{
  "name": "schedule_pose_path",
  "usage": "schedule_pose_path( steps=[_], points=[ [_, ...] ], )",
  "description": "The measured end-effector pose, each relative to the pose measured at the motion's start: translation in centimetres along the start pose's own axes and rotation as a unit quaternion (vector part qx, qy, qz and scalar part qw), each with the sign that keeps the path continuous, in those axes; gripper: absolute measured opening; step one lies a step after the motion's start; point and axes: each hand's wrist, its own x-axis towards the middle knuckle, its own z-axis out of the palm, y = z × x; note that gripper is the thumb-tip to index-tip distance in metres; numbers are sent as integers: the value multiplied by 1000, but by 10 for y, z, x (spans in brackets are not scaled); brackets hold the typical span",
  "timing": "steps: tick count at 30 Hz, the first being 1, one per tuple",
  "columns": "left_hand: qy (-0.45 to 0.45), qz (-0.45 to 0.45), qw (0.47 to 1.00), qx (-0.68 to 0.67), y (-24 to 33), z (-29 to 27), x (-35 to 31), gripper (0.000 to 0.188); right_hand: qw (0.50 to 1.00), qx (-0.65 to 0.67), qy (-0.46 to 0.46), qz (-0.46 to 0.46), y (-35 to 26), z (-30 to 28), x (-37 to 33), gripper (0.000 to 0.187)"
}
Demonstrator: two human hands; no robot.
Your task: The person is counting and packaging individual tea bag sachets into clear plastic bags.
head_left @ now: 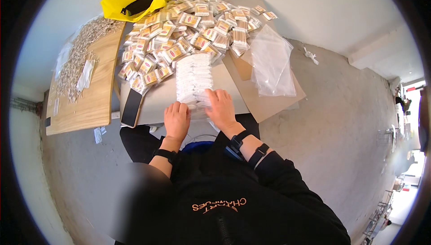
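A row of small white packets [194,76] lies lined up on the table in front of me. At its near end, my left hand [177,118] has its fingers curled in. My right hand [220,107] bends its fingers over the right side of that end. Between the two hands is a small clear packet [198,106], blurred and partly covered by the fingers; both hands appear to grip it. Behind the row spreads a large heap of clear packets [174,53] of thin brown sticks, apparently cotton swabs, many with a yellow label.
A black phone [132,108] lies left of the row. Loose sticks [83,56] cover part of a wooden board [101,83]. At the back stands a yellow plastic bag [112,7]. Clear plastic bags [273,65] rest on cardboard [265,106] at the right.
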Motion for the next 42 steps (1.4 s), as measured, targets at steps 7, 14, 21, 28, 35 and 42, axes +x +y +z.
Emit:
schedule_pose_path(
  steps=[7, 14, 21, 28, 35, 42],
  points=[
    [-6, 4, 1000, 10, -8, -12, -6, 16, 984, 59, -49, 158, 13, 5, -17, 60],
    [-36, -93, 995, -28, -7, -29, -2, 15, 977, 134, -64, 156, -5, -23, 0, 48],
    [41, -104, 979, -169, 17, -104, 84, 12, 975, 202, -7, 89, -12, -104, 69, 18],
    [-82, -98, 967, -221, 12, -137, 131, 12, 952, 221, -185, 103, -1, -158, 125, 14],
    [-106, -154, 938, -292, 2, -91, 106, 13, 932, 260, -217, 132, 31, -126, 105, 15],
    [-102, -117, 951, -269, 21, -111, 114, 12, 967, 129, -194, 107, 17, -148, 107, 18]
  ],
)
